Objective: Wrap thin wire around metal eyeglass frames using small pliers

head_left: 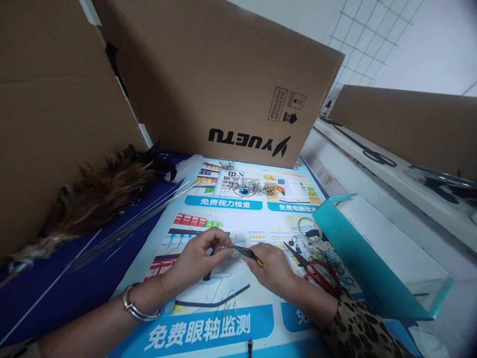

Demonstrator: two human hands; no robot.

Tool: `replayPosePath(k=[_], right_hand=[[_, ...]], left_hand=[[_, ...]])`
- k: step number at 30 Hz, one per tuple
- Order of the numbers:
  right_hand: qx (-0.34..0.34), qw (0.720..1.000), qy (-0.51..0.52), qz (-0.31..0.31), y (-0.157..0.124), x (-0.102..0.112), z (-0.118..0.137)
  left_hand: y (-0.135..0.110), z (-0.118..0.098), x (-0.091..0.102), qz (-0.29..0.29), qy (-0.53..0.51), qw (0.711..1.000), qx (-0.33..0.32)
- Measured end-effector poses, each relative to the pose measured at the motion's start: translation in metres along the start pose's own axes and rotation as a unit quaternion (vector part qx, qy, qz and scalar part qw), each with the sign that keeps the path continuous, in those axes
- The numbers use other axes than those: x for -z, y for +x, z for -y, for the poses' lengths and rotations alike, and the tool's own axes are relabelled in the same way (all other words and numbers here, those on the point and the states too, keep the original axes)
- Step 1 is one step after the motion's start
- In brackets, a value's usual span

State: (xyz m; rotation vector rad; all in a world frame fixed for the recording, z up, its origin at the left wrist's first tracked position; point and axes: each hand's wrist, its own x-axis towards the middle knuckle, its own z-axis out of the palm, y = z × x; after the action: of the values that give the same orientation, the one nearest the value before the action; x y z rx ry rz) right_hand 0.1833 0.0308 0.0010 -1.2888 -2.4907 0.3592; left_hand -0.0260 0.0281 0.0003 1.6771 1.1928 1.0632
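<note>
My left hand point(211, 247) pinches a small, shiny wire piece point(222, 246) between thumb and fingertips; its exact form is too small to make out. In my right hand point(274, 268) is a pair of pliers point(246, 252) with a yellow-and-black handle. Their thin jaws point left and meet the wire piece at my left fingertips. Right of that hand lie scissors point(323, 276) with red handles, blades toward the upper left. Bent wires point(228, 311) rest on the printed sheet point(261, 293) below my hands.
Small wire pieces point(253, 186) are heaped farther back on the sheet. A wire coil point(309, 229) lies near a teal open box point(367, 258) at right. Long straight wires point(137, 226) and a brown feather duster point(97, 196) lie left. A large cardboard box point(208, 74) stands behind.
</note>
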Motion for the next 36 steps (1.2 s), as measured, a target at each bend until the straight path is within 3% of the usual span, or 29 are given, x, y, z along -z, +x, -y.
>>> replayPosePath(k=[7,21,36], right_hand=[[0.000,1.000,0.014,0.008,0.0009,0.0015,0.0005],[-0.011,0.998,-0.038,-0.039,-0.0002,0.0016,0.0008],[-0.003,0.994,-0.101,-0.043,0.0012,-0.0010,0.0061]], left_hand=[[-0.0005,0.0030,-0.0015,-0.004,-0.021,1.000,0.004],[-0.0015,-0.0017,-0.0004,-0.050,0.073,0.996,-0.022],[-0.0038,-0.0039,-0.0018,-0.076,0.165,0.982,-0.056]])
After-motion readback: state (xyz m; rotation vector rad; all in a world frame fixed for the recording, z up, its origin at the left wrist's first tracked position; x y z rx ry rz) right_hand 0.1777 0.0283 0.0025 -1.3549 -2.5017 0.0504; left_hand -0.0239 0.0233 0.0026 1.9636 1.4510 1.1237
